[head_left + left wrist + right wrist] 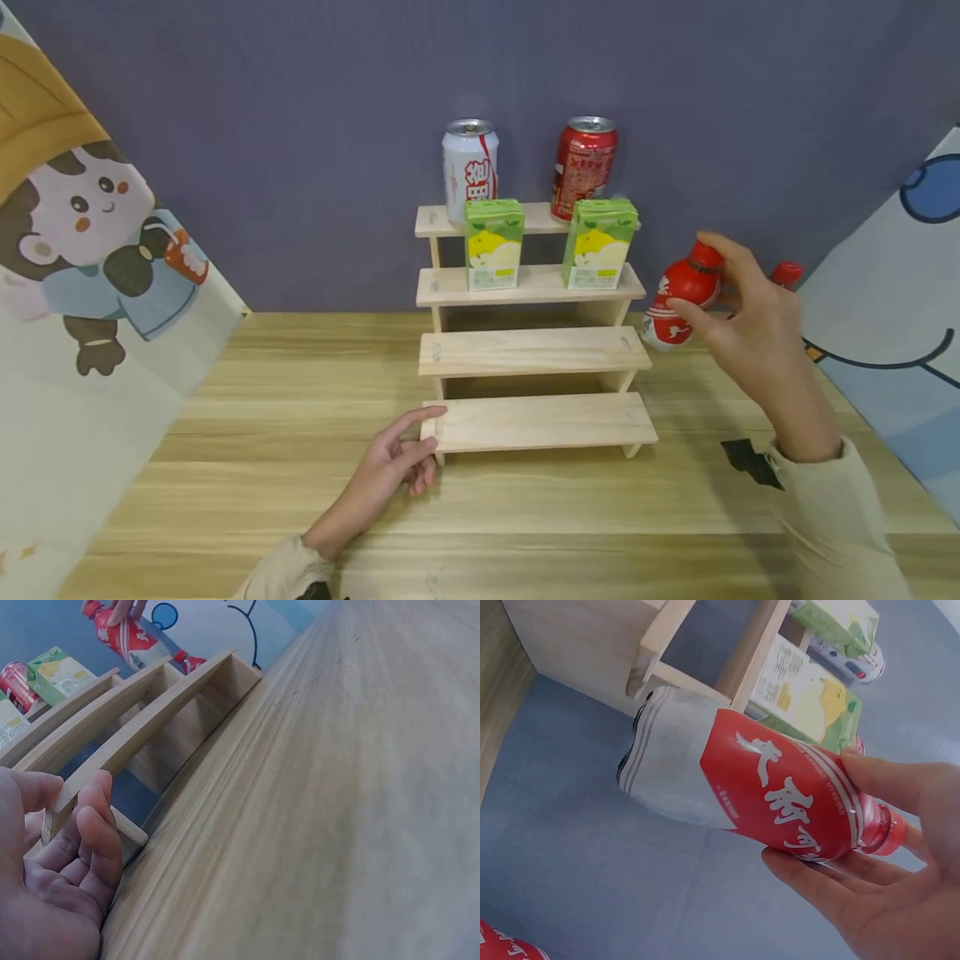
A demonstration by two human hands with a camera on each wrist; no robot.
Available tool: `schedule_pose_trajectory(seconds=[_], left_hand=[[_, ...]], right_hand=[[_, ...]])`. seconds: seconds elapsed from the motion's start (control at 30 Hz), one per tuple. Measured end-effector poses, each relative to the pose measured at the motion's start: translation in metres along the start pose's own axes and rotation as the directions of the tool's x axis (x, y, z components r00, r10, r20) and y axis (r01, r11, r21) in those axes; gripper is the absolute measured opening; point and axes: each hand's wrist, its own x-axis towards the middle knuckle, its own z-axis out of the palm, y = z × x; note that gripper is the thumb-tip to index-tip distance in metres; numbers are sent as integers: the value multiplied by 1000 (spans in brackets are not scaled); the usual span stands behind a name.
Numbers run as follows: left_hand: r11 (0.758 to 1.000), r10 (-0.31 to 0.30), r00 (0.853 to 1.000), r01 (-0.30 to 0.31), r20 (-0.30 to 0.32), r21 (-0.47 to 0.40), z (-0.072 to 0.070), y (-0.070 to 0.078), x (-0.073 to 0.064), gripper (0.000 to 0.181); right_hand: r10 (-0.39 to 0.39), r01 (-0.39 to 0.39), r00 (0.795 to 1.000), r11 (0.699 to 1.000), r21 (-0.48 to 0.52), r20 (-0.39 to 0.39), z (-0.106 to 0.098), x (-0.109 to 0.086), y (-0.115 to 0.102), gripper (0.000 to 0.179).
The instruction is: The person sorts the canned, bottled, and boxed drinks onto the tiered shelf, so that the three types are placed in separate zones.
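Observation:
My right hand (765, 342) grips a red-and-white drink bottle (684, 293) near its red cap, thumb on one side and fingers on the other. The bottle is tilted, its base toward the right side of a four-step wooden display stand (536, 421). In the right wrist view the bottle's label (780, 787) shows white characters on red. My left hand (386, 467) holds the left end of the lowest step. The left wrist view shows its fingers (97, 825) curled at the board's end.
A white can (470, 162) and a red can (587, 162) stand on the top step. Two green juice cartons, a left one (493, 246) and a right one (602, 244), stand one step below. Behind my right hand another red-capped bottle (786, 273) is mostly hidden. Printed panels flank the wood-grain table (300, 400).

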Motion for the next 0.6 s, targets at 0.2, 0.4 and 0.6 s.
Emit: schedule_pose_trajectory(seconds=[0.2,0.4,0.6], left_hand=[[1000,16,1000,-16,11,-17,0,0,0,47],[1000,15,1000,-15,9,-14,0,0,1,47],[1000,14,1000,-14,5,-10,0,0,0,47]], right_hand=[[-51,51,999,999,8,-6,2,-6,-7,90],[-99,99,995,995,13,-24,7,-8,-13,91],[-162,162,987,986,27,-7,16,-2,-21,89]])
